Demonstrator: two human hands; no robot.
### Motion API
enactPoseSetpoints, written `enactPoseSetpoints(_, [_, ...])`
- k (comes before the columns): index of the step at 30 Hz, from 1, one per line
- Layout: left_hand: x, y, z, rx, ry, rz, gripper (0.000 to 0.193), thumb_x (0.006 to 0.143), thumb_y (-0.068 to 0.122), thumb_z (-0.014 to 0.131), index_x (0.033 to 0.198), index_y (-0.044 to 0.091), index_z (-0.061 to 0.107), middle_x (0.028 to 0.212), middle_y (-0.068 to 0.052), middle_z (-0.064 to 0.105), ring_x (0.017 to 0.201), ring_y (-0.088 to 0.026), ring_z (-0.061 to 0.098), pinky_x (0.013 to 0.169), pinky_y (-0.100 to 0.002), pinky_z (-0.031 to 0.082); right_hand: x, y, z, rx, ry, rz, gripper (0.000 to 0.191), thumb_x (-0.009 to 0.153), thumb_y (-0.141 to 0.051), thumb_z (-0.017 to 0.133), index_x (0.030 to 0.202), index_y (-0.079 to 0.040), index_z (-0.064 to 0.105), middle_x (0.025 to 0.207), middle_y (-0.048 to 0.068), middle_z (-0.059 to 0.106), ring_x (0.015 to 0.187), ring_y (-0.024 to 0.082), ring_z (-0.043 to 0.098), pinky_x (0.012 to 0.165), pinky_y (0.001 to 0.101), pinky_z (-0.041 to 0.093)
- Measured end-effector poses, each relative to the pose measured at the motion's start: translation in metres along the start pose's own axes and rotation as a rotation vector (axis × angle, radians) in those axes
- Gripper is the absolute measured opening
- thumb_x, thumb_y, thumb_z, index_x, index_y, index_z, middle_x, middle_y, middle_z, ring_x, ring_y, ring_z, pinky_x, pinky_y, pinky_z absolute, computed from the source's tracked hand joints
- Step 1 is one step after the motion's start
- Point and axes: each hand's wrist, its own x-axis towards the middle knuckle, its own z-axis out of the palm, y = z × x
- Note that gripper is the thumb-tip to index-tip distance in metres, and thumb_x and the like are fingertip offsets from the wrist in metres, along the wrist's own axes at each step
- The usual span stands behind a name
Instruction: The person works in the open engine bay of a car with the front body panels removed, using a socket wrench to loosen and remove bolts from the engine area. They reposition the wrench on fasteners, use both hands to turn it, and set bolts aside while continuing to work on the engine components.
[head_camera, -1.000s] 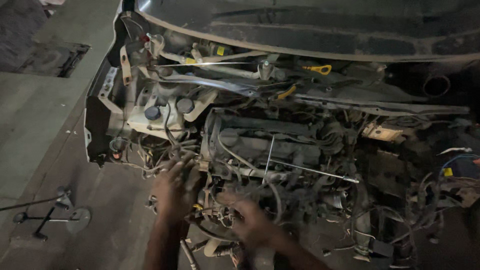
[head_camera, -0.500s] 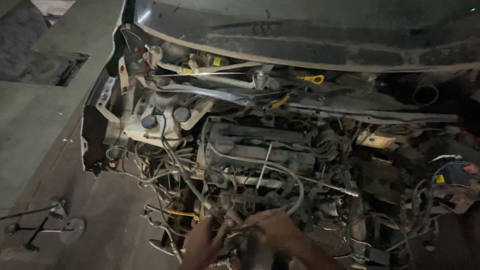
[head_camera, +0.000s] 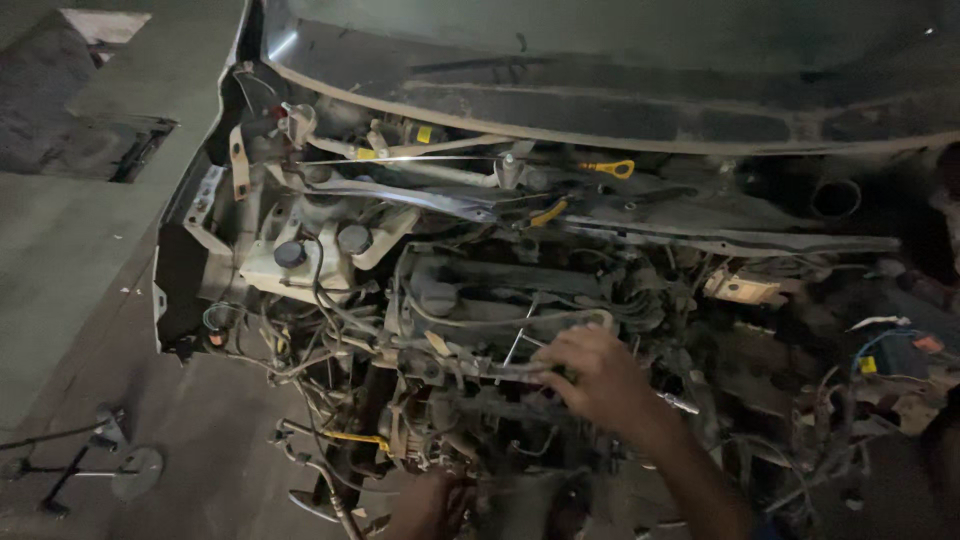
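Over an open car engine bay, seen from the head camera, the right hand (head_camera: 597, 380) rests with fingers curled loosely on hoses and wiring atop the engine (head_camera: 500, 330), near centre; whether it grips anything cannot be told. Low at the near edge, the left hand (head_camera: 432, 505) sits half out of view, its state unclear. A yellow dipstick handle (head_camera: 612, 168) shows far behind; a white fluid tank (head_camera: 300, 262) lies left.

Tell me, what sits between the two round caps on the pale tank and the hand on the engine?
In the head view, between the caps and the right hand lie a dark engine cover and looping hoses.
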Motion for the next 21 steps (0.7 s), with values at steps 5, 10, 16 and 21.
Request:
enactPoseSetpoints(5, [0.034, 0.031, -0.009, -0.709, 0.158, -0.306, 0.048, 0.085, 0.014, 0.068, 0.133, 0.015, 0.064, 0.113, -0.017, 0.075, 0.084, -0.037, 0.076, 0.07, -0.045, 0.059, -0.007, -0.045, 0.013, 0.058, 0.165, -0.182, 0.018, 0.087, -0.02, 0.076, 0.103, -0.012, 0.075, 0.097, 0.01, 0.071, 0.093, 0.029, 0.068, 0.079, 0.0421, 0.057])
enactPoseSetpoints(10, [0.117, 0.058, -0.004, -0.808, 0.067, -0.023, 0.049, 0.099, 0.016, 0.056, 0.148, 0.02, 0.054, 0.155, 0.006, 0.056, 0.112, -0.032, 0.061, 0.099, -0.043, 0.053, -0.019, -0.104, 0.045, 0.341, 0.037, -0.334, 0.029, 0.097, -0.012, 0.068, 0.125, -0.003, 0.07, 0.116, 0.014, 0.072, 0.11, 0.032, 0.071, 0.098, 0.046, 0.057])
enactPoseSetpoints(16, [0.134, 0.094, 0.019, -0.655, 0.357, 0.009, 0.022, 0.097, 0.009, 0.054, 0.113, 0.007, 0.07, 0.126, -0.021, 0.065, 0.117, -0.031, 0.056, 0.101, -0.039, 0.047, -0.028, -0.12, 0.045, 0.511, -0.088, -0.376, 0.029, 0.105, -0.014, 0.07, 0.131, -0.001, 0.071, 0.122, 0.018, 0.07, 0.117, 0.034, 0.071, 0.107, 0.0483, 0.053])
enactPoseSetpoints(21, [0.088, 0.132, -0.022, -0.746, 0.4, 0.292, 0.015, 0.103, 0.013, 0.055, 0.107, 0.006, 0.068, 0.113, -0.015, 0.067, 0.107, -0.027, 0.061, 0.095, -0.038, 0.05, -0.018, -0.068, 0.018, 0.505, 0.329, -0.052, 0.018, 0.1, -0.012, 0.064, 0.112, -0.003, 0.074, 0.116, 0.015, 0.073, 0.114, 0.029, 0.071, 0.101, 0.0441, 0.055])
